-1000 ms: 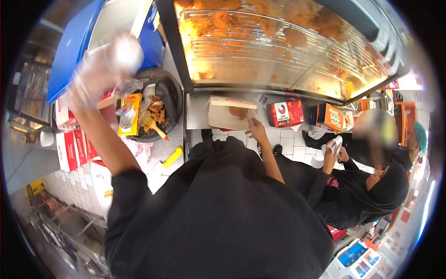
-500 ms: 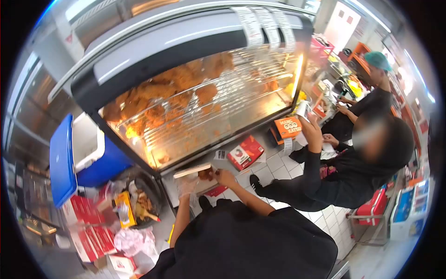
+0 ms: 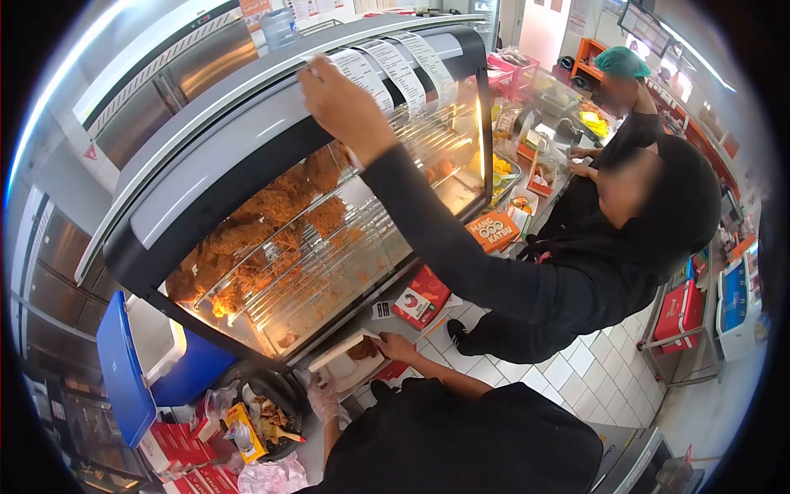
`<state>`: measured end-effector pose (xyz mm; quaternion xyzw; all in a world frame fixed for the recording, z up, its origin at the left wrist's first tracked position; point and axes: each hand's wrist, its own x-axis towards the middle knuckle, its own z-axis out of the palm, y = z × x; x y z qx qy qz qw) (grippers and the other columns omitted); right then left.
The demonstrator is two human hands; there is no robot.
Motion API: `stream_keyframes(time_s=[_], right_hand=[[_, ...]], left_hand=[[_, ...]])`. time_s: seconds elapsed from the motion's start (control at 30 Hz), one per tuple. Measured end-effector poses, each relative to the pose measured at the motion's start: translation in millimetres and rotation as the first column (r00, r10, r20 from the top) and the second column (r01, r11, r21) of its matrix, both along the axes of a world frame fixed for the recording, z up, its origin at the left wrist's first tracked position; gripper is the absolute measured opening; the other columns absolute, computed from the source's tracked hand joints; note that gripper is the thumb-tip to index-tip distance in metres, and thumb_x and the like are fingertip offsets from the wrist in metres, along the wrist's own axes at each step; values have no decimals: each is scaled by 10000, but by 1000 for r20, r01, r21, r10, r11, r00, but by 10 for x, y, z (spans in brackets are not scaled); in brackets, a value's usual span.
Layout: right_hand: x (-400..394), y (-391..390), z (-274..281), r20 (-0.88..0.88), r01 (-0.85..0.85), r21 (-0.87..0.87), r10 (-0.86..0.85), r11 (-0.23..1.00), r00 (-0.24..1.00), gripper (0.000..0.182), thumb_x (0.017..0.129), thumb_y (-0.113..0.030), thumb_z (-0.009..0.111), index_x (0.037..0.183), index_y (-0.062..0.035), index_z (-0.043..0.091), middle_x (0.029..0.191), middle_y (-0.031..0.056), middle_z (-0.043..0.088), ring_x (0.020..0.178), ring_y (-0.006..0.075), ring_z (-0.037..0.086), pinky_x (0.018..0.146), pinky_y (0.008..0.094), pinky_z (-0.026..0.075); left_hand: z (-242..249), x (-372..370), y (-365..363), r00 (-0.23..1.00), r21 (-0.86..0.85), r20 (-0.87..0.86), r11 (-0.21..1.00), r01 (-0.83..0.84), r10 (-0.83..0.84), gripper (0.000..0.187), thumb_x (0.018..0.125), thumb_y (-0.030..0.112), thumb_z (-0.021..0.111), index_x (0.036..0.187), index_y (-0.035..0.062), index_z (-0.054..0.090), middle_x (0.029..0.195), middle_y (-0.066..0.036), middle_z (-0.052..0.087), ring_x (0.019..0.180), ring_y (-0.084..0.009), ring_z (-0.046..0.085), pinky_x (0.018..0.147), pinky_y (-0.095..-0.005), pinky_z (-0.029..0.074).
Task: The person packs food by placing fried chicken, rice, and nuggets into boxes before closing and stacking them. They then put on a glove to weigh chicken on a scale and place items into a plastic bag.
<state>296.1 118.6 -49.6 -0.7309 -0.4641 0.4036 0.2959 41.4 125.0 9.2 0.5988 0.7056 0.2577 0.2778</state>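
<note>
The open box (image 3: 341, 373) sits in front of you, just below the heated case (image 3: 216, 174), with a brown fried piece (image 3: 362, 350) in it. Your gloved left hand (image 3: 326, 398) is at the box's left end; your bare right hand (image 3: 397, 347) is at its right edge, fingers bent. You cannot tell whether either pinches the card. The box looks light and fairly stiff, likely to bend at its flaps, so hold its side walls; the piece looks crumbly, perhaps greasy.
</note>
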Motion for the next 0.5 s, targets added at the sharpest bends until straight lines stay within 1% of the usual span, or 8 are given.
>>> stream_keyframes(time_s=[0.07,0.1,0.17,0.23,0.27,0.33,0.4,0.5], right_hand=[[21,18,-12,49,-47,58,44,997,998,474,920,-478,540,976,-23,662,802,187,680,790,333,684,709,433,520],[16,-27,14,75,-87,88,81,992,994,461,918,-463,548,996,-21,653,817,186,680,801,328,682,714,430,521],[129,266,699,306,-189,328,85,925,948,440,912,-434,564,1035,-17,635,845,183,679,822,319,678,724,423,521],[637,1243,2950,751,-509,627,-285,590,595,427,907,-405,581,1073,-13,617,874,180,679,843,309,675,735,416,522],[871,1751,4050,769,-625,625,-507,468,389,424,905,-390,589,1093,-11,608,888,179,678,853,305,673,740,413,522],[1107,2303,5166,675,-706,603,-710,372,202,424,899,-361,605,1132,-7,591,917,176,678,874,295,670,750,406,522],[1193,2454,5292,649,-702,613,-738,362,187,433,894,-332,621,1171,-3,573,946,174,678,896,286,666,761,400,523],[1109,2158,4273,723,-627,655,-589,421,360,461,886,-288,645,1229,3,546,989,170,677,927,272,661,776,390,524]], left_hand=[[-257,-138,97,825,-391,535,919,50,183,412,860,208,711,1205,3,619,1082,-141,671,885,-220,663,703,-343,563],[-712,-304,186,786,-370,588,927,54,189,410,853,194,738,1196,4,619,1023,-100,684,785,-155,661,593,-315,559],[-716,-304,280,779,-407,593,911,72,203,391,846,184,743,1176,11,625,981,-90,685,746,-166,659,574,-317,552],[-765,-349,318,771,-441,598,893,92,216,372,840,175,748,1155,18,630,939,-79,686,706,-176,656,555,-319,545],[-838,-381,356,754,-439,628,888,137,194,346,850,196,738,1127,21,630,897,-76,678,679,-174,646,540,-320,536],[-835,-372,352,733,-439,658,879,187,174,324,860,218,727,1100,24,630,855,-73,669,652,-172,636,525,-320,527],[-543,-286,296,707,-475,638,879,50,305,327,877,273,698,1076,28,612,800,-81,647,612,-175,619,495,-325,508],[-1023,-466,299,736,-448,639,886,119,225,394,873,324,685,1112,24,592,789,-90,633,584,-165,601,497,-322,501]])
